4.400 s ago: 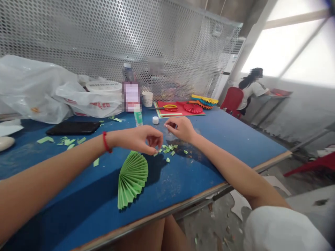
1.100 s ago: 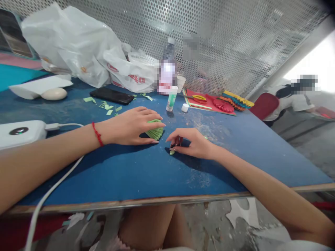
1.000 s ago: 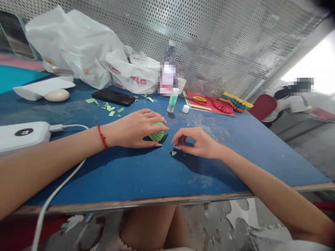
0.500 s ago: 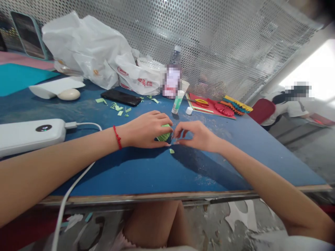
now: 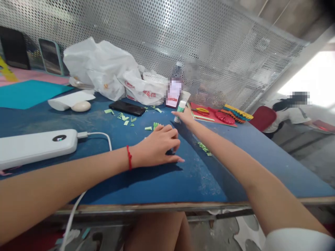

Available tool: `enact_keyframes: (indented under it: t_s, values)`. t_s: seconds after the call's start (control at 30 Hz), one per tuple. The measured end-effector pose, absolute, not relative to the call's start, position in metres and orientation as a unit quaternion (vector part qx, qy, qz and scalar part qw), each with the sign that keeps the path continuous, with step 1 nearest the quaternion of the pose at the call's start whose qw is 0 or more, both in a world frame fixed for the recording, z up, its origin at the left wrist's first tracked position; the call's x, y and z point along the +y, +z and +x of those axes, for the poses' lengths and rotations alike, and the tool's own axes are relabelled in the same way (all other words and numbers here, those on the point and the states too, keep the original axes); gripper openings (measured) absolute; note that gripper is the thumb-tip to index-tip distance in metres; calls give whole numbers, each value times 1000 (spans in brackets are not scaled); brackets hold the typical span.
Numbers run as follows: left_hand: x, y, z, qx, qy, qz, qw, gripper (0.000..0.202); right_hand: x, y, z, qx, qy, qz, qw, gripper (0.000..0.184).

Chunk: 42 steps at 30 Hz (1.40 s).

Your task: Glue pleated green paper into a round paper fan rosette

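My left hand (image 5: 157, 148) lies on the blue table (image 5: 162, 181) with its fingers bent down and pressed together. The folded green paper fan it covered a moment ago is hidden beneath it. My right arm stretches across to the far side. My right hand (image 5: 185, 117) is closed round the foot of a small white and green glue bottle (image 5: 181, 105). Green paper scraps (image 5: 204, 147) lie beside my right forearm, and more scraps (image 5: 125, 118) lie beyond my left hand.
A white power bank (image 5: 36, 146) with its cable (image 5: 101, 134) lies at the left. Further back are a black phone (image 5: 127, 108), white plastic bags (image 5: 104, 71), a drink bottle (image 5: 175, 91), red paper with scissors (image 5: 201, 110) and coloured fans (image 5: 237, 111). A person (image 5: 286, 106) sits far right.
My right hand has left the spot beside my left hand and reached away to the glue bottle. My left hand has stayed down on the table. The camera has tilted up.
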<state>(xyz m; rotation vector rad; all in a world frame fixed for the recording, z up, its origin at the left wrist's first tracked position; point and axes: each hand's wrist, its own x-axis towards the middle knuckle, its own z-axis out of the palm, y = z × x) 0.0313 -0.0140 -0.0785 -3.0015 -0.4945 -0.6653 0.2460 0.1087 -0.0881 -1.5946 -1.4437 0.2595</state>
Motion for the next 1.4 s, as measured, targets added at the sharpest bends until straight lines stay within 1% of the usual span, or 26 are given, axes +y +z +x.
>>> enact_keyframes:
  t_s: [0.07, 0.13, 0.2, 0.27, 0.37, 0.43, 0.5, 0.57, 0.67, 0.73, 0.8, 0.83, 0.87, 0.93, 1.0, 1.03, 1.17, 1.27, 1.33, 1.4]
  values:
    - [-18, -85, 33, -188, -215, -958, 21, 55, 114, -85, 237, -591, 106, -651, 466, 26]
    - [-18, -91, 34, -213, -202, -956, 0, 68, 113, -77, 234, -592, 101, -643, 475, 20]
    - [-17, -94, 33, -230, -185, -955, -34, 73, 105, -66, 238, -610, 102, -619, 484, 21]
    - [-15, -95, 33, -246, -185, -949, -65, 77, 90, -57, 245, -635, 117, -587, 488, 27]
    - [-13, -94, 33, -271, -206, -937, -72, 74, 57, -57, 251, -647, 136, -555, 505, 32]
    - [-13, -93, 35, -287, -209, -933, -59, 70, 30, -65, 248, -634, 142, -520, 554, 35]
    - [-12, -93, 36, -300, -198, -932, -53, 73, 4, -78, 241, -614, 131, -524, 576, 40]
    - [-12, -94, 37, -313, -190, -929, -56, 77, -18, -89, 232, -598, 99, -526, 597, 35]
    - [-11, -94, 39, -321, -195, -926, -34, 74, -39, -100, 223, -650, 57, -472, 593, 35]
    - [-11, -93, 40, -321, -207, -924, -7, 65, -45, -102, 222, -688, 28, -437, 579, 36]
    - [-11, -90, 39, -321, -220, -921, 3, 58, -46, -102, 222, -687, 2, -430, 585, 30]
    - [-12, -88, 38, -321, -224, -920, -1, 59, -45, -102, 223, -675, -7, -436, 595, 27]
    - [-12, -86, 37, -318, -225, -921, -10, 64, -44, -101, 224, -659, -14, -445, 606, 24]
    - [-11, -82, 34, -305, -217, -927, -29, 80, -42, -101, 228, -633, -15, -458, 624, 20]
    - [-9, -79, 31, -277, -198, -940, -34, 93, -38, -101, 231, -624, -1, -458, 633, 20]
    - [-7, -79, 30, -255, -181, -949, -33, 95, -35, -102, 233, -619, 15, -458, 638, 20]
    - [-1, -80, 29, -170, -121, -978, -21, 82, -24, -107, 237, -560, 152, -456, 675, 24]
    - [-5, -82, 32, -185, -144, -972, -1, 81, -20, -111, 236, -538, 255, -451, 665, 27]
    - [-8, -84, 36, -211, -156, -965, 9, 80, -20, -112, 235, -545, 279, -455, 647, 24]
    - [-9, -84, 39, -221, -164, -961, 14, 76, -19, -113, 236, -548, 262, -460, 647, 21]
